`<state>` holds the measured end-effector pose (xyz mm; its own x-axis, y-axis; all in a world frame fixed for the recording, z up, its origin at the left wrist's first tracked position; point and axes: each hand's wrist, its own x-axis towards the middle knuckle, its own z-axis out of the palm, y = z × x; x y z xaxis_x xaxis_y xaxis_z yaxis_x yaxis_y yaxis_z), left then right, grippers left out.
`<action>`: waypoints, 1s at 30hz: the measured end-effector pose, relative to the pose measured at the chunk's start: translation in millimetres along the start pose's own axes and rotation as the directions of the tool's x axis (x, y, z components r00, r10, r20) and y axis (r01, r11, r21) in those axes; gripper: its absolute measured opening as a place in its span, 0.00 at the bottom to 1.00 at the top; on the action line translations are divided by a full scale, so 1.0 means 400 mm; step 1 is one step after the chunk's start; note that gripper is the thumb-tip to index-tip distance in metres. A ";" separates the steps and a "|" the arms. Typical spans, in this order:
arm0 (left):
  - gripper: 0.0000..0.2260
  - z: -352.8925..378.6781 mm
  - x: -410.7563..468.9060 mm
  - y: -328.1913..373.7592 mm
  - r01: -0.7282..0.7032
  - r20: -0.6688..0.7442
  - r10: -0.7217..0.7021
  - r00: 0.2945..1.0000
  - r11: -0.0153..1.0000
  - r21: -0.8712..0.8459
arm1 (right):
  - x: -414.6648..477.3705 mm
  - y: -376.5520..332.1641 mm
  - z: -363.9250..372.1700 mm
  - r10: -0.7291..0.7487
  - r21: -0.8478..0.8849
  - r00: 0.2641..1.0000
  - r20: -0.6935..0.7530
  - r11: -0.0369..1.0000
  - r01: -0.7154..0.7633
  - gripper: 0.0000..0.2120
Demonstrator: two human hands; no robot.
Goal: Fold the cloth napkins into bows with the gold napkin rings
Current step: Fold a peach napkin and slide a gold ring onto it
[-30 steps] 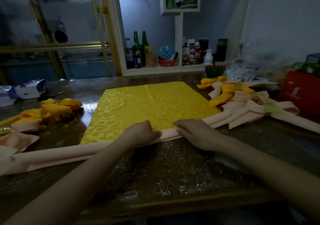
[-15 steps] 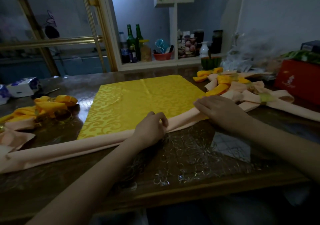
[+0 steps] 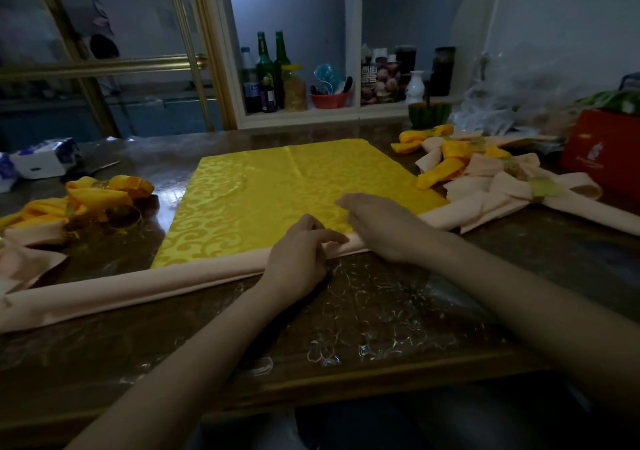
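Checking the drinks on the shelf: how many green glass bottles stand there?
2: both green glass bottles stand side by side on the white shelf, left of the red bowl. Others may hide behind.

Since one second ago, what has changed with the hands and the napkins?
The right hand slid out right along the folded peach cloth strip, then returned beside the left hand, fingers now on the flat yellow patterned napkin. The left hand stayed on the strip. Both cloths kept their place.
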<state>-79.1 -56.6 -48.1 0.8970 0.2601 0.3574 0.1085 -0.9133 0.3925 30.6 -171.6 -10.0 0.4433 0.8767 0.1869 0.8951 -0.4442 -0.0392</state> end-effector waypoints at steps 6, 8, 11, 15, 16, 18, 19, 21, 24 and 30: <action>0.14 0.000 -0.002 0.004 -0.016 -0.028 0.017 0.999 0.999 0.030 | -0.015 0.083 0.062 0.130 0.099 0.956 0.263 0.982 -0.161 0.26; 0.09 -0.002 -0.001 0.003 -0.015 -0.041 0.015 0.999 1.000 0.000 | -0.040 0.139 0.061 0.154 0.092 0.960 0.234 0.979 -0.180 0.26; 0.09 0.002 0.004 0.001 0.007 -0.029 -0.008 1.000 1.000 -0.030 | -0.069 0.189 0.046 0.138 0.094 0.986 0.099 0.985 -0.147 0.21; 0.10 -0.001 0.037 0.006 0.179 0.062 -0.178 0.982 0.984 -0.008 | -0.069 0.187 -0.010 0.123 0.007 0.990 0.068 0.992 -0.124 0.12; 0.11 -0.003 0.048 0.012 0.245 0.120 -0.243 0.963 0.969 -0.006 | -0.067 0.178 -0.030 0.122 -0.001 0.987 0.105 0.992 -0.123 0.11; 0.15 -0.012 0.071 0.021 0.288 0.217 -0.286 0.933 0.957 0.026 | -0.071 0.140 -0.087 0.137 0.019 0.972 0.192 0.990 -0.143 0.10; 0.18 -0.024 0.074 0.032 0.319 0.274 -0.300 0.914 0.947 -0.028 | -0.079 0.113 -0.119 0.132 0.098 0.960 0.246 0.982 -0.160 0.10; 0.25 -0.044 0.081 0.039 0.417 0.372 -0.320 0.871 0.882 -0.218 | -0.101 0.035 -0.167 0.108 0.474 0.935 0.338 0.838 -0.268 0.08; 0.21 -0.068 0.077 0.035 0.445 0.468 -0.263 0.844 0.831 -0.335 | -0.119 -0.093 -0.122 -0.037 0.594 0.970 0.240 0.796 -0.116 0.05; 0.07 -0.081 0.059 -0.012 0.304 0.477 -0.197 0.856 0.940 -0.157 | -0.074 -0.133 -0.059 -0.188 0.702 0.955 0.228 0.712 -0.028 0.12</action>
<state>-72.2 -35.9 -14.2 0.9514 0.2530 -0.1759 0.3070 -0.7301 0.6105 -31.3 -178.5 9.7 0.2660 0.9632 -0.0384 0.6589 -0.2108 -0.7221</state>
